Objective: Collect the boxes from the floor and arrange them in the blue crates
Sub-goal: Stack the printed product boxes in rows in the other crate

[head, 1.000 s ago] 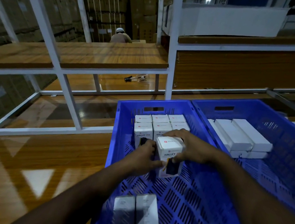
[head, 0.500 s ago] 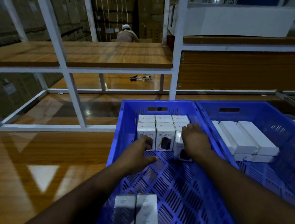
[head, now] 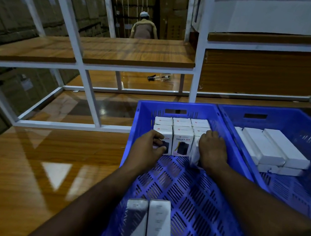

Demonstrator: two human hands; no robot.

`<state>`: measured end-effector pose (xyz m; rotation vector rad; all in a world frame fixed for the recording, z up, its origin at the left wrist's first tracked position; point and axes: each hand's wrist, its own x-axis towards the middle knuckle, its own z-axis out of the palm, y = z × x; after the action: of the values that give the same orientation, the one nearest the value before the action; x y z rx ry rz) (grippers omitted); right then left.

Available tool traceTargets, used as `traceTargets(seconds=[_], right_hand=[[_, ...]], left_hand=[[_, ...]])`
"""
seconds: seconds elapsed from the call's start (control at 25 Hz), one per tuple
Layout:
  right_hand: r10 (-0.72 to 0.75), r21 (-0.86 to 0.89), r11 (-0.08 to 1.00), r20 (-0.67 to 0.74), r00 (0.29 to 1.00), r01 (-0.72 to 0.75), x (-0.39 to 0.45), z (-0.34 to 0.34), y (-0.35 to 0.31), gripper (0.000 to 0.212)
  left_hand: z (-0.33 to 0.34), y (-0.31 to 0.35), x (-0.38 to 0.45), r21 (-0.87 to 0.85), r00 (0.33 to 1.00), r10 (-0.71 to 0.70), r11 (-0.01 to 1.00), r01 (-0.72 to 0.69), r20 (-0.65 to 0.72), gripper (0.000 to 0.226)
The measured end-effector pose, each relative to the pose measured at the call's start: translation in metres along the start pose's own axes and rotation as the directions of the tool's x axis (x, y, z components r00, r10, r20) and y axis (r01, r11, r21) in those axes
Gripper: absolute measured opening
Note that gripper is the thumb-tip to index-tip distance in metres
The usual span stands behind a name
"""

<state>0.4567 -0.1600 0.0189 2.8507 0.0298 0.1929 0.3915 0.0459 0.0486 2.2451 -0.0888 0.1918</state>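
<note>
Several white "Halley 20K" boxes stand in two rows at the far end of the left blue crate (head: 174, 105). My left hand (head: 146, 149) holds the lower left corner of the front-left box (head: 165, 134), thumb and fingertips on its face. My right hand (head: 212, 152) grips the front-right box (head: 194, 153) from above; that box is tilted and mostly hidden under the hand. The front-middle box (head: 182, 143) stands upright between them. Two more white boxes (head: 149, 223) lie at the crate's near end.
A second blue crate (head: 255, 109) on the right holds several long white boxes (head: 272, 150) lying flat. Both crates sit on a glossy wooden surface (head: 33, 170). White metal racking (head: 87, 88) with wooden shelves stands behind. A person (head: 144, 28) stands far back among stacked cartons.
The box I held above the crate floor has gone down into the front row at the right. My left hand has moved to the front-left box. The view has moved closer.
</note>
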Motion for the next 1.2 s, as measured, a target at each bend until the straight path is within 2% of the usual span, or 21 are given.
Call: traceTargets(seconds=[0.12, 0.2, 0.24, 0.28, 0.32, 0.4, 0.48, 0.56, 0.64, 0.72, 0.8, 0.96, 1.04, 1.08, 1.2], right_hand=[[-0.023, -0.004, 1.000, -0.085, 0.996, 0.022, -0.009, -0.011, -0.007, 0.056], [-0.057, 0.164, 0.983, -0.129, 0.990, 0.078, -0.014, -0.020, -0.017, 0.048], [-0.090, 0.326, 0.940, -0.055, 0.994, 0.103, -0.018, -0.024, -0.024, 0.042], [-0.163, 0.506, 0.858, 0.101, 0.982, 0.090, -0.024, -0.027, -0.031, 0.037], [-0.275, 0.643, 0.764, 0.264, 0.924, 0.044, -0.031, -0.026, -0.038, 0.033], [-0.463, 0.747, 0.665, 0.428, 0.776, -0.015, -0.048, -0.023, -0.052, 0.030], [-0.584, 0.764, 0.642, 0.431, 0.688, 0.067, -0.063, -0.021, -0.065, 0.026], [-0.664, 0.770, 0.621, 0.416, 0.621, 0.147, -0.074, -0.018, -0.075, 0.022], [-0.669, 0.787, 0.608, 0.438, 0.601, 0.104, -0.083, -0.014, -0.082, 0.015], [-0.631, 0.785, 0.620, 0.487, 0.604, 0.015, -0.088, -0.013, -0.084, 0.021], [-0.613, 0.762, 0.647, 0.551, 0.567, -0.041, -0.085, -0.014, -0.083, 0.023], [-0.590, 0.683, 0.730, 0.636, 0.497, -0.006, -0.071, -0.020, -0.075, 0.020], [-0.557, 0.692, 0.713, 0.655, 0.510, -0.110, -0.064, -0.022, -0.066, 0.027], [-0.538, 0.714, 0.677, 0.646, 0.541, -0.178, -0.059, -0.024, -0.061, 0.029], [-0.467, 0.819, 0.478, 0.542, 0.698, -0.316, -0.043, -0.034, -0.043, 0.018]], left_hand=[[-0.001, -0.001, 0.002, -0.026, 0.999, -0.034, 0.999, 0.034, 0.001, 0.026], [-0.001, 0.000, 0.002, -0.051, 1.000, -0.024, 0.998, 0.023, -0.010, 0.022], [-0.001, 0.001, 0.001, -0.056, 0.999, 0.002, 0.998, -0.005, -0.049, 0.019], [-0.003, 0.003, 0.001, -0.055, 0.993, 0.038, 0.997, -0.044, -0.110, 0.015], [-0.005, 0.006, 0.000, -0.054, 0.980, 0.069, 0.995, -0.081, -0.184, 0.013], [-0.010, 0.008, 0.000, -0.057, 0.939, 0.082, 0.993, -0.107, -0.333, 0.012], [-0.016, 0.003, 0.002, -0.050, 0.883, 0.029, 0.997, -0.059, -0.468, 0.015], [-0.023, -0.005, 0.004, -0.097, 0.842, -0.066, 0.995, 0.016, -0.535, 0.018], [-0.027, -0.008, 0.005, -0.219, 0.842, -0.185, 0.972, 0.082, -0.506, 0.017], [-0.027, -0.008, 0.006, -0.271, 0.851, -0.238, 0.955, 0.118, -0.469, 0.014], [-0.025, -0.009, 0.007, -0.245, 0.863, -0.217, 0.963, 0.112, -0.456, 0.013], [-0.021, -0.009, 0.007, -0.080, 0.883, -0.077, 0.996, 0.046, -0.463, 0.014], [-0.018, -0.007, 0.006, -0.026, 0.892, -0.008, 1.000, -0.004, -0.451, 0.016], [-0.016, -0.007, 0.005, -0.017, 0.900, 0.019, 0.999, -0.030, -0.435, 0.017], [-0.011, -0.007, 0.005, -0.020, 0.936, 0.074, 0.996, -0.086, -0.344, 0.021]])
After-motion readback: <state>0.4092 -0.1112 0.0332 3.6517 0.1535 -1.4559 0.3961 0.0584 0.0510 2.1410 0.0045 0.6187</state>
